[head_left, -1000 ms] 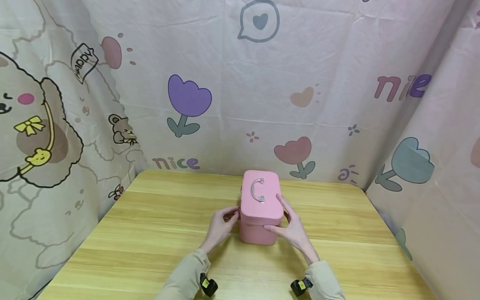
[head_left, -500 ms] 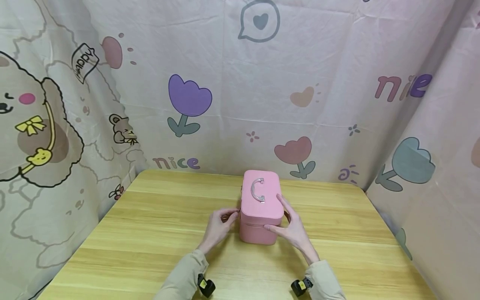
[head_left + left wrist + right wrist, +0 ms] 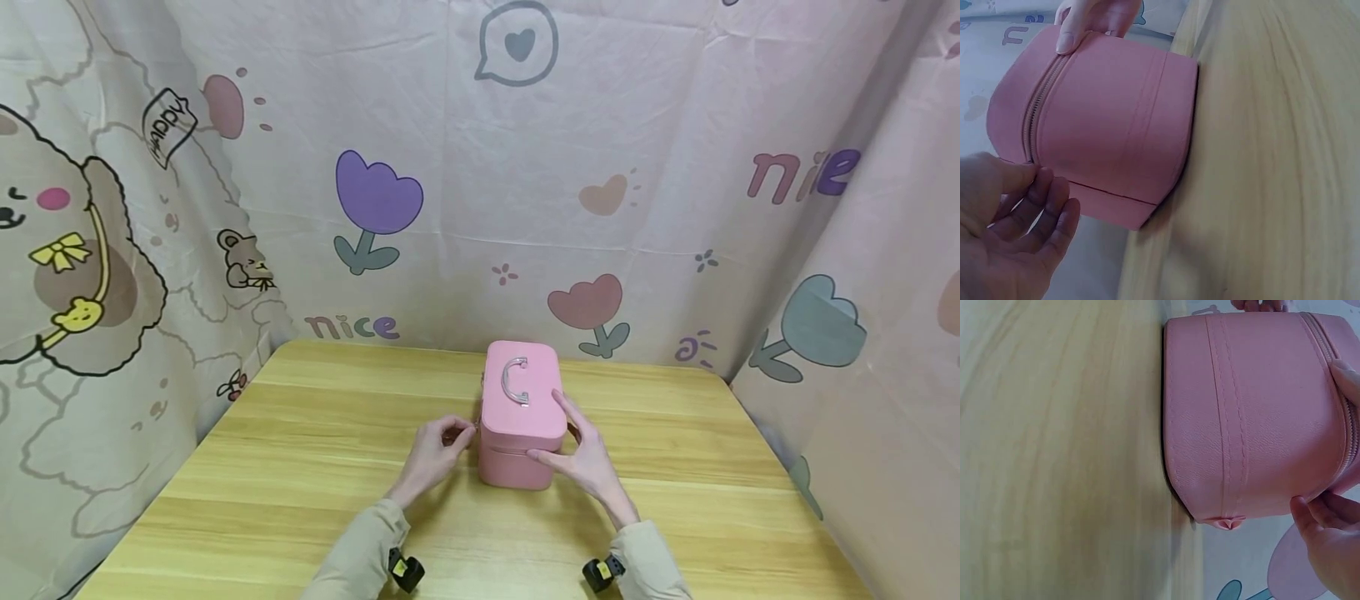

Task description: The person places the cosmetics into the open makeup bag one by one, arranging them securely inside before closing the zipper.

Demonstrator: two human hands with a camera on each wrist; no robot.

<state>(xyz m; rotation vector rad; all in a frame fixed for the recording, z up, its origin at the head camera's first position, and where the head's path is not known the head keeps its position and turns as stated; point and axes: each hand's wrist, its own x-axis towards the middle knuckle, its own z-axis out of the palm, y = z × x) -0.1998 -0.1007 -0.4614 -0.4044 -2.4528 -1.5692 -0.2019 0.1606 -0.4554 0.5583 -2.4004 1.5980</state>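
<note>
A pink zippered cosmetic case [image 3: 521,471] stands upright on the wooden table, its lid down and a silver handle [image 3: 510,383] on top. At its left side my left hand [image 3: 435,454] pinches the zipper pull between thumb and forefinger; the pull itself is mostly hidden by the fingertips. Zipper teeth [image 3: 1036,112] run along the seam below the lid. My right hand [image 3: 588,458] holds the case's near right corner, thumb across the front by the zipper and fingers spread along the right side. A small pink bow [image 3: 1229,523] shows low on the case in the right wrist view.
The wooden table [image 3: 315,467] reaches to a printed cloth curtain [image 3: 465,183] behind, with more cloth hanging at both sides. Black wrist cameras sit at both sleeve cuffs.
My left hand has drawn slightly left and back toward me, a little away from the case. The case and my right hand have stayed in place.
</note>
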